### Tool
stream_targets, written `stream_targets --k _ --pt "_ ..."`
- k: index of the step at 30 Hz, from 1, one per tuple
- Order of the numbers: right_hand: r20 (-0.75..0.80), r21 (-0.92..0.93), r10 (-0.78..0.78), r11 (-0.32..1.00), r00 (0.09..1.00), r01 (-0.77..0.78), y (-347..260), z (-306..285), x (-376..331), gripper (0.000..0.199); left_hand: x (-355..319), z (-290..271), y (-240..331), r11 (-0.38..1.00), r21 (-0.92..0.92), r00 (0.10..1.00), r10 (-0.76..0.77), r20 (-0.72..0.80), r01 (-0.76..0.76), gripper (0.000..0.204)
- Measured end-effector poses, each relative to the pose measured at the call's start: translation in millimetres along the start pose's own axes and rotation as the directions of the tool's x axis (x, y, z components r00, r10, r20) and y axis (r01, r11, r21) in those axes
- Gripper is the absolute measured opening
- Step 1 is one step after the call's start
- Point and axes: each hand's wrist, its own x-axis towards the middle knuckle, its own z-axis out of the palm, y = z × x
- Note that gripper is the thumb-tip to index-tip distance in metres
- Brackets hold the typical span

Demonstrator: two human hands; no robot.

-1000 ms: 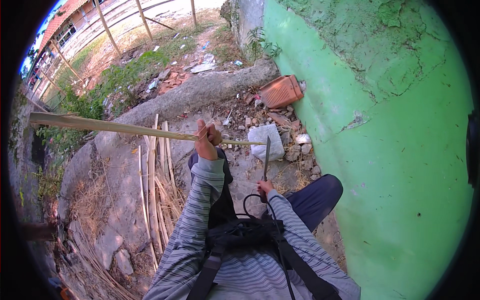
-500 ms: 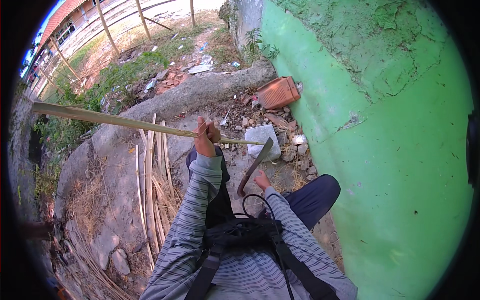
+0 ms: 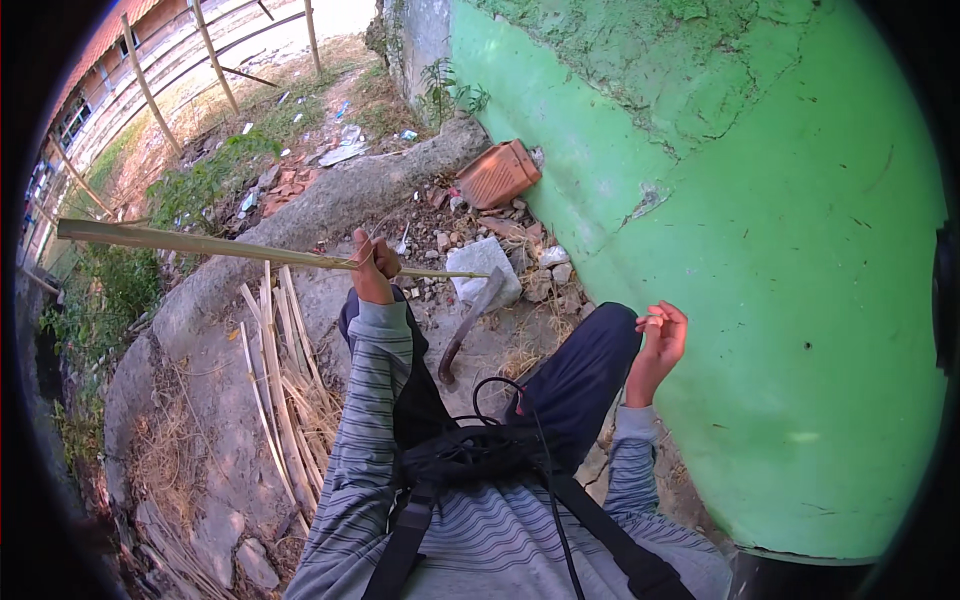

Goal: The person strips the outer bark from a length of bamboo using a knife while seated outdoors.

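At far left, a long bamboo pole (image 3: 210, 245) runs nearly level above the ground, from the grassy verge toward the rubble at the foot of the wall. Below it, a loose bundle of split bamboo strips (image 3: 278, 375) lies on the bare concrete ground (image 3: 200, 400), fanned out just beside the person's left sleeve. The left hand (image 3: 372, 272) is raised, its fingers closed tightly around the bamboo pole near its thinner end. To the right of this hand, a curved-bladed knife (image 3: 468, 328) lies on the ground, its tip touching or just beside a pale stone block (image 3: 482, 268); no hand touches it. Beyond the block, a terracotta roof tile (image 3: 497, 173) leans among broken stones against the green wall (image 3: 760, 250). At right, the right hand (image 3: 655, 340) is held up near the wall, beside the dark-trousered knee, its fingers loosely curled and holding nothing.
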Motion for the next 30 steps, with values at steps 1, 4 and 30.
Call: stream_targets --k 1,4,30 --pt "-0.099 -0.071 -0.060 0.996 0.993 0.053 -7 -26 -2 0.026 -1 3 1 1.000 -0.004 1.000 -0.010 0.008 0.010 0.061" --pt "-0.242 -0.305 0.020 0.948 0.970 -0.096 28 -91 -25 0.026 -1 7 5 1.000 0.009 0.999 -0.023 -0.027 0.023 0.062" --pt "0.157 -0.938 0.955 0.224 0.251 -0.265 259 -112 -224 0.033 113 25 0 0.997 0.026 0.983 -0.067 -0.174 0.072 0.062"
